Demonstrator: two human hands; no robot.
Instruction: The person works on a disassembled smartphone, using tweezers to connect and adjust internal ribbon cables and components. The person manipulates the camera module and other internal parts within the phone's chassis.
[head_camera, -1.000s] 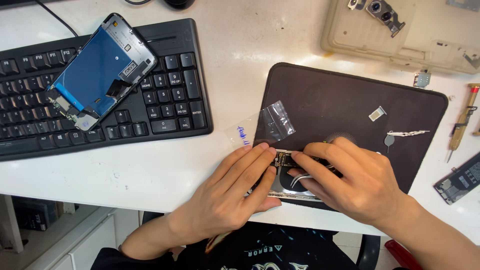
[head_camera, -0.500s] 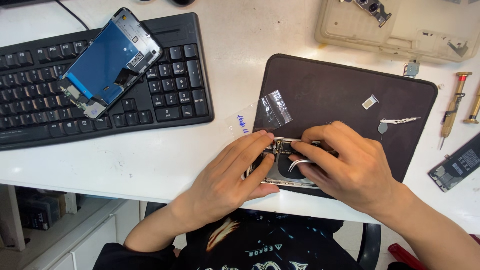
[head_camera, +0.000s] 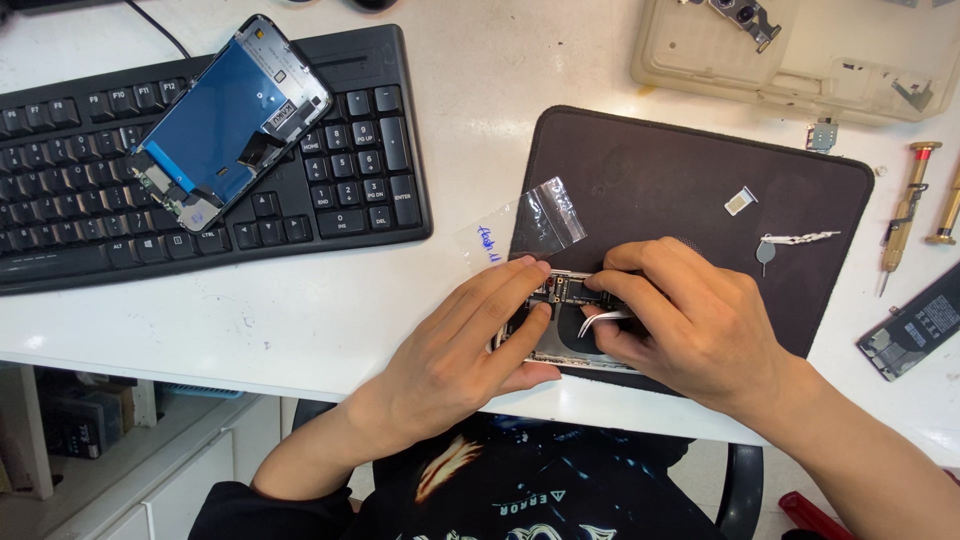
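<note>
Down at the near edge of the dark work mat (head_camera: 690, 180), the opened phone body (head_camera: 560, 335) is lying crosswise directly beneath both grips, the left hand (head_camera: 470, 340) pinning it flat while the right hand (head_camera: 690, 325) is pinching metal tweezers (head_camera: 600, 318) whose tips are pointing leftward into it.

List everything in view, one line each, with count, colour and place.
Opened phone: one, dark, mat's near edge, under both hands.
Tweezers: one, silver, in right hand.
Mat: one, dark brown, desk right.
Keyboard: one, black, desk left.
Phone screen: one, blue, on keyboard.
Plastic bag: one, clear, mat's left edge.
Tray: one, beige, top right.
Screwdrivers: two, brass, far right.
Left hand: steadies phone.
Right hand: grips tweezers.
</note>
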